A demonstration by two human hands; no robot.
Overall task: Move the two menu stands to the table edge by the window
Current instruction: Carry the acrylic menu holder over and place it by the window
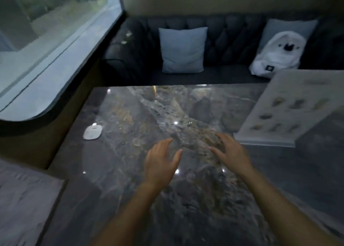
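A pale menu stand (284, 106) with small food pictures stands tilted on the right side of the dark marble table (130, 119). A second stand behind it (323, 132) shows only as a grey panel at the right edge. My left hand (160, 164) and my right hand (230, 152) hover over the middle of the table, fingers spread, holding nothing. My right hand is just left of the menu stand's base and apart from it. The window (46, 31) runs along the left side of the table.
A small white oval object (92, 132) lies near the table's window-side edge. A dark tufted bench (223, 46) behind the table holds a pale cushion (183, 49) and a white backpack (279, 54). A grey seat (24, 199) is at lower left.
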